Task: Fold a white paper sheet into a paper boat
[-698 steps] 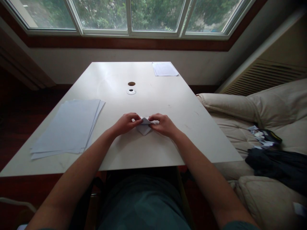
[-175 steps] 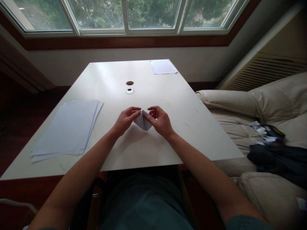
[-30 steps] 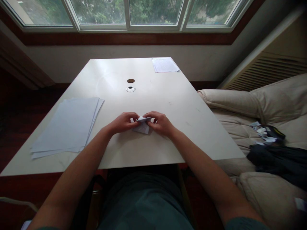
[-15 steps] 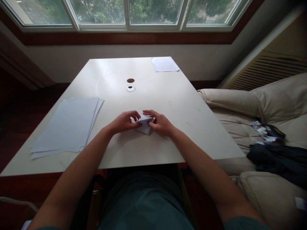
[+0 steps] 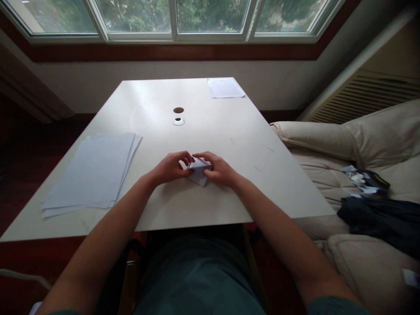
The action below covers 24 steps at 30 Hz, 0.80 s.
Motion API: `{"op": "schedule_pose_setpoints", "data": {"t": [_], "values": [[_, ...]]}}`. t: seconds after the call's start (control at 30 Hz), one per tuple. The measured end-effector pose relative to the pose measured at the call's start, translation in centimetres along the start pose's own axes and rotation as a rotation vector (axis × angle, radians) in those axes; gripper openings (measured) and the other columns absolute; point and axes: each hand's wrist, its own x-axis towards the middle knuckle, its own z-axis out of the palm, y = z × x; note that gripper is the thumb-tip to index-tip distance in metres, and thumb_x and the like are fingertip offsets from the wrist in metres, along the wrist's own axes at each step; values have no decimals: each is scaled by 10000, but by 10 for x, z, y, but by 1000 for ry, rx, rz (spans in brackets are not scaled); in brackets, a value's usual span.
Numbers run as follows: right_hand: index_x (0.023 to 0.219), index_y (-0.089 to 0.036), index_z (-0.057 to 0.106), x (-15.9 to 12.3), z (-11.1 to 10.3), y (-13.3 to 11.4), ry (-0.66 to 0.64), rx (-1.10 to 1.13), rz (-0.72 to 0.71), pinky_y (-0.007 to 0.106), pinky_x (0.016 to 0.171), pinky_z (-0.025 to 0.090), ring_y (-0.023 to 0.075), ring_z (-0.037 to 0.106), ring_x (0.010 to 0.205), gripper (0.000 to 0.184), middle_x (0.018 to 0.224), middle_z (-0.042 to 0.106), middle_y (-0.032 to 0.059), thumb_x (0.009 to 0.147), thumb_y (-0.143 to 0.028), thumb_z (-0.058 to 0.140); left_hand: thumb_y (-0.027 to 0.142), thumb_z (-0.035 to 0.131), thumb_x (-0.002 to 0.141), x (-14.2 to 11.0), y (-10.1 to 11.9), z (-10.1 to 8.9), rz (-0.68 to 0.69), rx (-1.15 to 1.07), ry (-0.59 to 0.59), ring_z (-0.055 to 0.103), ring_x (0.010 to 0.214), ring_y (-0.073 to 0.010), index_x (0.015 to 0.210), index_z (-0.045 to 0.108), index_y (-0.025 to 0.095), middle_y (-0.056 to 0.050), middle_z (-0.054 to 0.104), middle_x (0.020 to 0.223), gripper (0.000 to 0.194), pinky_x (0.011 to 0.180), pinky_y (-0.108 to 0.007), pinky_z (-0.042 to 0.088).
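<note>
The folded paper (image 5: 199, 174) lies right under the two hands, on the near part of the white table (image 5: 249, 157). It is a small pointy shape, and one tip points toward the person. The left hand (image 5: 170, 168) is grasping its left side, with the fingers (image 5: 184, 158) curled over the edge. The right hand (image 5: 220, 170) is grasping its right side, with the fingertips (image 5: 200, 155) pressed down on top. Neither hand has let go. The thumbs are hard to see.

With a fold this small, it should help to keep the paper flat on the table and line up the edges first. Then one fingertip can slide along the fold and press hard, so the line stays sharp.

To the left of the folded paper lies a stack of white sheets (image 5: 92, 170). To its right, off the table, is a cream sofa (image 5: 315, 135) with paper scraps (image 5: 356, 178) and a dark cloth (image 5: 374, 218) on it. Farther past the folded paper are a small round hole (image 5: 178, 110), a ring with a black middle (image 5: 178, 121), and a few printed sheets (image 5: 225, 87). Farthest away, a wide window (image 5: 173, 22) shows green trees (image 5: 131, 15)
</note>
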Motion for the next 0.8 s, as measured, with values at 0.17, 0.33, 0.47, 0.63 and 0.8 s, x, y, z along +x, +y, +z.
{"op": "schedule_pose_setpoints", "data": {"t": [0.17,0.33,0.47,0.63,0.8], "values": [[1159,-239,611,0,0,-2,30,-27,-29,372,914,482,216,587,1069,591,1148,622,47,622,-28,481,198,695,705,0,2,2,125,72,22,634,738,-134,949,632,176,-27,672,885,252,639,-242,541],[1178,-236,571,-1,2,-5,85,3,1,323,779,508,208,600,1026,551,1186,615,55,662,-51,526,194,695,707,-1,6,-1,164,149,106,629,714,-129,934,616,170,-42,681,919,241,601,-232,531],[1158,-234,554,-1,4,-7,104,30,-2,300,707,509,198,625,971,484,1169,624,56,696,-91,579,185,680,714,-2,7,-2,166,172,171,635,721,-133,918,615,168,-47,687,919,215,595,-229,528],[1147,-241,548,-1,2,-10,120,21,-21,304,712,524,199,628,978,456,1200,615,66,716,-108,614,167,664,724,-2,7,-2,195,167,185,647,779,-145,907,622,174,-58,693,963,189,624,-235,535],[1106,-248,561,-1,-2,-13,166,-21,-101,342,772,548,230,599,1099,386,1267,580,88,747,-125,632,173,687,726,-3,9,-3,271,197,215,652,874,-174,983,634,195,-68,694,1037,264,666,-264,540]]}}
